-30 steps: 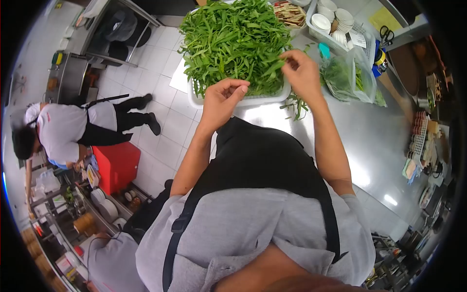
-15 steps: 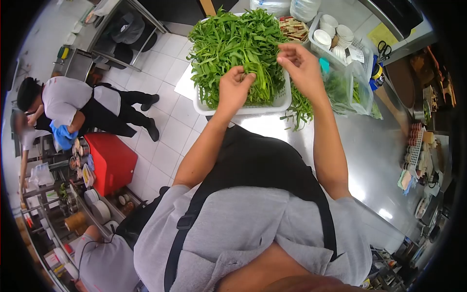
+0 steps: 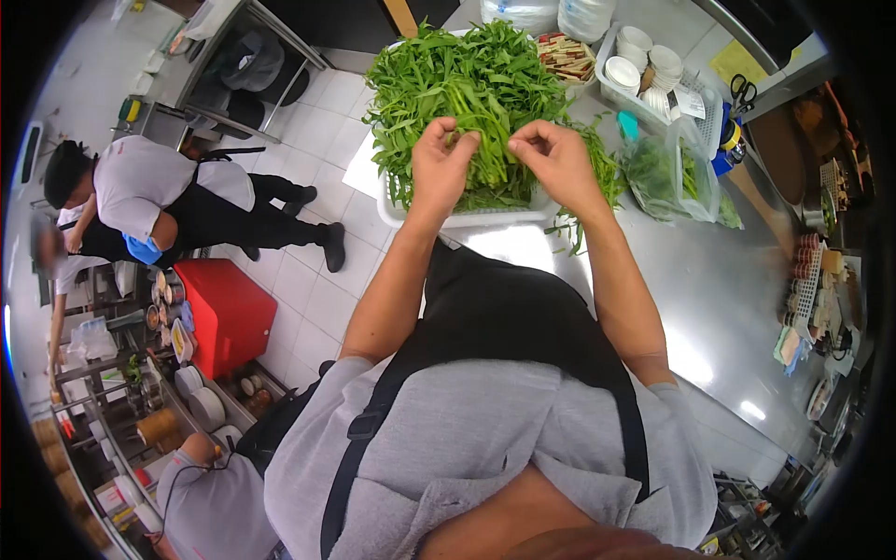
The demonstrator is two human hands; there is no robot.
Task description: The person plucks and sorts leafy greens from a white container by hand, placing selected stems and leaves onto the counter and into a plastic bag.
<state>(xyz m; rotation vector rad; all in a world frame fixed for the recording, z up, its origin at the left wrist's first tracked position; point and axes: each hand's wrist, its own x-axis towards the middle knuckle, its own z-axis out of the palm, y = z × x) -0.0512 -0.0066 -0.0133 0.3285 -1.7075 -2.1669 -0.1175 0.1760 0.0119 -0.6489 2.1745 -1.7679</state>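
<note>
A white plastic basket (image 3: 467,220) is heaped with leafy greens (image 3: 448,75). Over its near side, my left hand (image 3: 442,168) has its fingers pinched on light green stems (image 3: 485,159). My right hand (image 3: 557,166) is just to the right, its thumb and index finger pressed together at the other side of the same stems; whatever lies between those fingertips is too small to tell. More loose greens (image 3: 597,159) lie on the steel table by the basket's right side.
A clear bag of greens (image 3: 672,173) lies on the steel table (image 3: 691,271). Behind stand a crate of white cups (image 3: 623,73), a bowl of small packets (image 3: 565,56) and scissors (image 3: 742,91). Co-workers (image 3: 140,187) stand at the left near a red bin (image 3: 224,313).
My left hand has gone from the basket's near edge onto the stems. My right hand moved up, then came down and left with its fingers closing. A co-worker at the left shifted.
</note>
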